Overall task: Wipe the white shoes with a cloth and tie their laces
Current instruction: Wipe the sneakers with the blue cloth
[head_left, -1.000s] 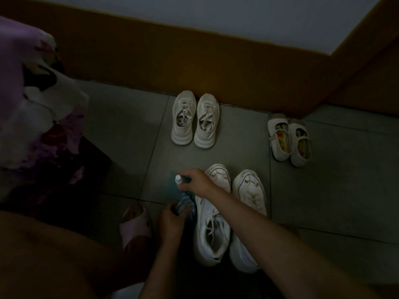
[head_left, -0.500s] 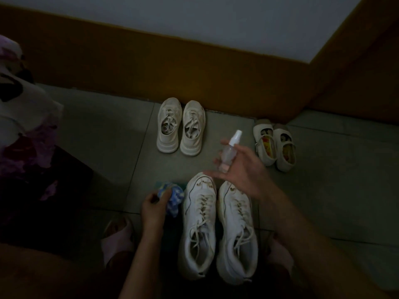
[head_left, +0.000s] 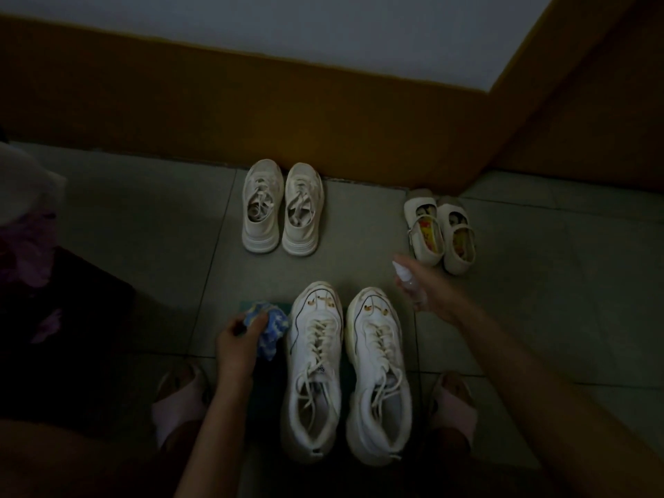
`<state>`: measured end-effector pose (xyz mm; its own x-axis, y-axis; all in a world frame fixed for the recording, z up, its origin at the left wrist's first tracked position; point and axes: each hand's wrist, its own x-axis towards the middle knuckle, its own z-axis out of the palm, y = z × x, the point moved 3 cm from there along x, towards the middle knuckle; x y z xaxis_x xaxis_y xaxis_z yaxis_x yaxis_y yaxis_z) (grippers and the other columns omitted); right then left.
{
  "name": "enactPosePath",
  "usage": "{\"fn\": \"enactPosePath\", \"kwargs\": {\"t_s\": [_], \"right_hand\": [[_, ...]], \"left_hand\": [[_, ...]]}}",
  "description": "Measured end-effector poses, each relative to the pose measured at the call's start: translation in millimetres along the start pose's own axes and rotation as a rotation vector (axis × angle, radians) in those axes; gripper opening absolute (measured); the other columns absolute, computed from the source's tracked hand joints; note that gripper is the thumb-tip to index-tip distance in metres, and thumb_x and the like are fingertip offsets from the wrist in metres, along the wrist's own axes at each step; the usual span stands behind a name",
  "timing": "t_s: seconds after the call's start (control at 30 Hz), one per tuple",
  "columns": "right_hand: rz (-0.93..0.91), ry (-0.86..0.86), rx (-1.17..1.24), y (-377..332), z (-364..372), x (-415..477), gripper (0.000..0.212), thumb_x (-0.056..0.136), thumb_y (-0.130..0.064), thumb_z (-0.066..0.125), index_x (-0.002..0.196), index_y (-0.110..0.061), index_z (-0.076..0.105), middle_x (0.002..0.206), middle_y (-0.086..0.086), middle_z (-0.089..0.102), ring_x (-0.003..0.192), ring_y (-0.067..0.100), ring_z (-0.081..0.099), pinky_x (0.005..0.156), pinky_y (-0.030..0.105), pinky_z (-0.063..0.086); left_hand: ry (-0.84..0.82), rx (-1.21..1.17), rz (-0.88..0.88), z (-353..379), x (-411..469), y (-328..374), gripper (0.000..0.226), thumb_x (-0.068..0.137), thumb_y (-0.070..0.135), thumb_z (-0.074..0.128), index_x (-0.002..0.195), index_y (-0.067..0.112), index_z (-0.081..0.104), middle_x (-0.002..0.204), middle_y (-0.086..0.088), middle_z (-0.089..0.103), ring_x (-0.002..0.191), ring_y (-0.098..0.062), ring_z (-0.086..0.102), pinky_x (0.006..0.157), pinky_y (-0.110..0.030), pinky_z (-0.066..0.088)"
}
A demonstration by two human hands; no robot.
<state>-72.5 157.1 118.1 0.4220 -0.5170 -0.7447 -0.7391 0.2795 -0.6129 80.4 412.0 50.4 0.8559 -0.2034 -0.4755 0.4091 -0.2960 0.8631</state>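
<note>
Two white sneakers stand side by side on the tiled floor, toes away from me: the left shoe [head_left: 314, 368] and the right shoe [head_left: 377, 372], both with loose untied laces. My left hand [head_left: 239, 345] grips a crumpled blue patterned cloth [head_left: 269, 323] just left of the left shoe. My right hand [head_left: 431, 292] holds a small clear spray bottle [head_left: 407, 278] with a white top, to the right of the right shoe's toe.
Another pair of pale sneakers [head_left: 282, 206] sits by the brown wall base. Small strapped shoes [head_left: 440, 233] stand at the right. My feet in pink slippers [head_left: 178, 404] flank the white shoes. A dark object with floral fabric [head_left: 32, 246] is at the left.
My right hand lifted the spray bottle from beside the cloth and carried it across to the right of the shoes. My left hand stayed on the cloth. The view shifted.
</note>
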Motion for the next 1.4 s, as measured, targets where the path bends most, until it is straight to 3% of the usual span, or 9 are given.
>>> {"fn": "enactPosePath", "kwargs": {"t_s": [0.1,0.3,0.47,0.67,0.83,1.0,1.13,1.3,1.4], "right_hand": [[0.068,0.005,-0.123,2,2,2,0.043,0.085,-0.062,0.047,0.091,-0.021,0.059,0.09,0.005,0.053,0.086,0.021,0.046,0.078,0.033,0.034],[0.014,-0.045,-0.278,3,9,-2,0.034,0.095,-0.042,0.043,0.101,-0.014,0.061,0.1,0.008,0.056,0.081,0.01,0.052,0.057,0.023,0.03],[-0.146,0.092,-0.361,5,9,5,0.037,0.093,-0.035,0.048,0.061,-0.017,0.052,0.065,0.001,0.052,0.068,0.018,0.051,0.065,0.028,0.035],[-0.187,0.067,-0.329,8,16,12,0.047,0.09,-0.048,0.051,0.088,-0.003,0.067,0.08,0.007,0.06,0.08,0.021,0.056,0.073,0.03,0.039],[-0.23,0.164,-0.424,6,20,17,0.043,0.086,-0.045,0.054,0.052,-0.021,0.041,0.055,-0.004,0.041,0.056,0.014,0.042,0.055,0.027,0.029],[-0.249,0.192,-0.507,5,26,23,0.042,0.079,-0.059,0.052,0.061,-0.021,0.05,0.068,-0.001,0.055,0.074,0.023,0.059,0.065,0.031,0.041],[-0.238,0.155,-0.552,6,25,24,0.041,0.08,-0.06,0.055,0.058,-0.026,0.046,0.066,-0.009,0.049,0.074,0.017,0.053,0.063,0.027,0.036],[-0.231,0.297,-0.499,12,15,21,0.041,0.083,-0.048,0.055,0.054,-0.023,0.038,0.058,-0.006,0.042,0.064,0.018,0.048,0.058,0.027,0.032],[-0.195,0.311,-0.45,13,7,23,0.036,0.084,-0.052,0.049,0.064,-0.023,0.047,0.07,-0.002,0.052,0.074,0.021,0.054,0.065,0.03,0.037]], "left_hand": [[0.004,0.007,-0.013,-1,1,-3,0.007,0.085,0.005,0.064,0.087,0.0,0.059,0.068,-0.004,0.055,0.059,-0.009,0.048,0.045,-0.01,0.039],[-0.011,0.015,0.014,1,-1,-1,0.005,0.086,0.002,0.062,0.083,0.0,0.058,0.062,-0.002,0.052,0.045,0.001,0.051,0.04,-0.005,0.035],[-0.007,0.009,0.036,1,-4,3,0.011,0.085,0.0,0.061,0.076,0.003,0.057,0.052,0.002,0.052,0.035,0.007,0.047,0.039,-0.004,0.033],[0.005,0.019,0.019,-3,-3,0,0.008,0.086,0.006,0.064,0.087,0.001,0.058,0.07,-0.007,0.054,0.057,-0.01,0.05,0.048,-0.014,0.04],[0.004,0.042,0.024,-3,-3,-2,0.013,0.085,0.005,0.064,0.074,0.006,0.056,0.063,-0.002,0.052,0.057,-0.013,0.046,0.041,-0.007,0.035],[0.003,0.032,0.018,-3,-4,-3,0.019,0.085,0.001,0.063,0.069,0.007,0.055,0.06,-0.001,0.05,0.044,0.001,0.047,0.04,-0.006,0.034],[0.006,0.023,0.023,-3,-4,-2,0.005,0.085,0.001,0.062,0.083,0.001,0.058,0.06,-0.002,0.049,0.039,0.003,0.047,0.039,-0.005,0.033],[0.022,0.032,0.029,-5,-5,0,0.028,0.085,0.001,0.062,0.062,0.011,0.05,0.058,-0.004,0.046,0.032,0.006,0.042,0.037,-0.005,0.03],[0.027,0.037,0.022,-6,-6,2,0.027,0.085,0.003,0.062,0.063,0.012,0.05,0.061,-0.004,0.048,0.034,0.007,0.044,0.039,-0.005,0.032]]}}
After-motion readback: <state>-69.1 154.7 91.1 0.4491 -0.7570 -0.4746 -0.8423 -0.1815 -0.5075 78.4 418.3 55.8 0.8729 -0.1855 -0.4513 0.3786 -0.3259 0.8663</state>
